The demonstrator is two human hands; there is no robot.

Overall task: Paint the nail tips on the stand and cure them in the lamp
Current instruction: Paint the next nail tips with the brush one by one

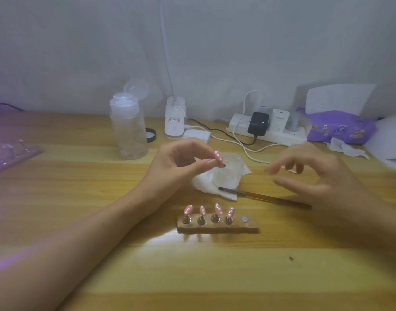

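Observation:
A wooden stand (217, 227) lies on the table in front of me with several pink, white-dotted nail tips (208, 210) upright on metal pegs; its rightmost peg spot (244, 219) is bare. My left hand (181, 162) is raised above the table and pinches one more pink dotted nail tip (218, 156) on its small holder between thumb and fingers. My right hand (313, 173), blurred, hovers to the right with loosely curved fingers and holds nothing. A thin brush (266, 197) lies on the table between my hands.
A crumpled white wipe (217, 182) lies under the brush tip. A clear pump bottle (128, 129), a white device (175, 118), a power strip (268, 129) with cables and a purple tissue pack (340, 126) line the back. A clear plastic tray (10, 153) sits at the left.

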